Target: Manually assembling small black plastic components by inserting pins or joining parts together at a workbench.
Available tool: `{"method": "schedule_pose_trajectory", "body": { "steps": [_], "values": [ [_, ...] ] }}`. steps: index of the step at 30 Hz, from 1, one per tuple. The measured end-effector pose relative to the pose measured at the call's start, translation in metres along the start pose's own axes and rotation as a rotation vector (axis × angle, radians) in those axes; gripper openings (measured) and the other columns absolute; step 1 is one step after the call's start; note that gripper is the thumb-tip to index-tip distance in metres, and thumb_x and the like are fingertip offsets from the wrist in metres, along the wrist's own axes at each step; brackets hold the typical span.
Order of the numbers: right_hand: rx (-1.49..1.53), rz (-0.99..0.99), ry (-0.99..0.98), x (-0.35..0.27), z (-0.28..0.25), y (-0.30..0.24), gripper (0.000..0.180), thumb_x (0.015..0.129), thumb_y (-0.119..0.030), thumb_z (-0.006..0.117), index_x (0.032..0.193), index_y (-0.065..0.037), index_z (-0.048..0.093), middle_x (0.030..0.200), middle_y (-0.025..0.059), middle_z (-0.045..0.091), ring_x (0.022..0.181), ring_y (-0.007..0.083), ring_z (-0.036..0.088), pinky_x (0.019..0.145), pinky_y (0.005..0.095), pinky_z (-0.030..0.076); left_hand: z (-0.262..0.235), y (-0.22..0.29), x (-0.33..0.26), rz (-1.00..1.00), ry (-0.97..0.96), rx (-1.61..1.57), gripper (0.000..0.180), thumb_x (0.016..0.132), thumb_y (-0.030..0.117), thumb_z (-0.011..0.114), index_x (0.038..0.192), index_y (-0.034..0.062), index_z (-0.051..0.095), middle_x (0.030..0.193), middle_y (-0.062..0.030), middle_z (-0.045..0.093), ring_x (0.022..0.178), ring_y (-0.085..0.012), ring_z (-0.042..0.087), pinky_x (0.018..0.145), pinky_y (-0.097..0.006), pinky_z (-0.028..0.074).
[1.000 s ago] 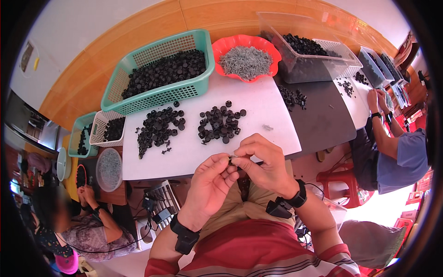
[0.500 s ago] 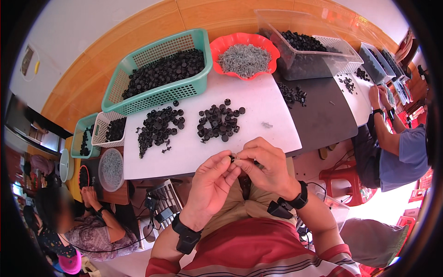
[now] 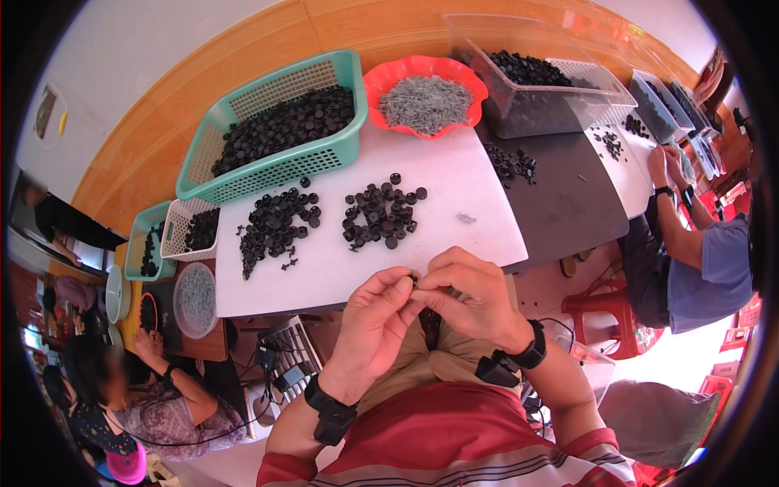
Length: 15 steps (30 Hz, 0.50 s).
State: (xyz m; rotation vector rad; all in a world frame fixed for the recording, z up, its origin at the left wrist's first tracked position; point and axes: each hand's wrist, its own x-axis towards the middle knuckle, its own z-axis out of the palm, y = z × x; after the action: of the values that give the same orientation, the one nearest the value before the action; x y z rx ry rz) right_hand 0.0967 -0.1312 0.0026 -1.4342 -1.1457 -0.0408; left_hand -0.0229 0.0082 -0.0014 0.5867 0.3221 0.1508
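Your left hand (image 3: 375,325) and right hand (image 3: 471,296) pinched together on small black part (image 3: 414,281), held off white board (image 3: 454,187) edge; slip risked dropping part into lap.

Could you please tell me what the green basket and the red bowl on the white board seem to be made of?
Green basket: likely moulded plastic, with a latticed wall and even matte colour. Red bowl: apparently plastic too, glossy, with a scalloped rim.
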Motion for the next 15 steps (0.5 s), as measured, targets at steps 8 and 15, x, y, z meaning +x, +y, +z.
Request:
{"method": "schedule_pose_trajectory", "body": {
  "steps": [8, 15],
  "values": [
    [0.125, 0.157, 0.021, -0.0054, -0.0046, -0.0017, 0.015, 0.083, 0.0, 0.08, 0.096, -0.002, 0.072, 0.092, 0.0073, 0.066, 0.07, 0.015, 0.063, 0.06, 0.0269, 0.051, 0.003, -0.0043, 0.0003, -0.018, 0.002, -0.015, 0.018, 0.102, 0.009, 0.063, 0.12, 0.0054, 0.065, 0.114, -0.0068, 0.07, 0.104, -0.016, 0.068, 0.097, -0.031, 0.057],
    [0.03, 0.12, 0.013, -0.0102, -0.0035, 0.0001, 0.014, 0.084, 0.0, 0.079, 0.096, -0.001, 0.072, 0.092, 0.0079, 0.067, 0.071, 0.0171, 0.064, 0.062, 0.0282, 0.053, 0.0072, -0.0078, -0.0016, -0.017, 0.007, 0.006, 0.019, 0.102, 0.01, 0.064, 0.12, 0.0066, 0.066, 0.113, -0.0057, 0.07, 0.104, -0.0154, 0.068, 0.098, -0.033, 0.056]
  ]
}}
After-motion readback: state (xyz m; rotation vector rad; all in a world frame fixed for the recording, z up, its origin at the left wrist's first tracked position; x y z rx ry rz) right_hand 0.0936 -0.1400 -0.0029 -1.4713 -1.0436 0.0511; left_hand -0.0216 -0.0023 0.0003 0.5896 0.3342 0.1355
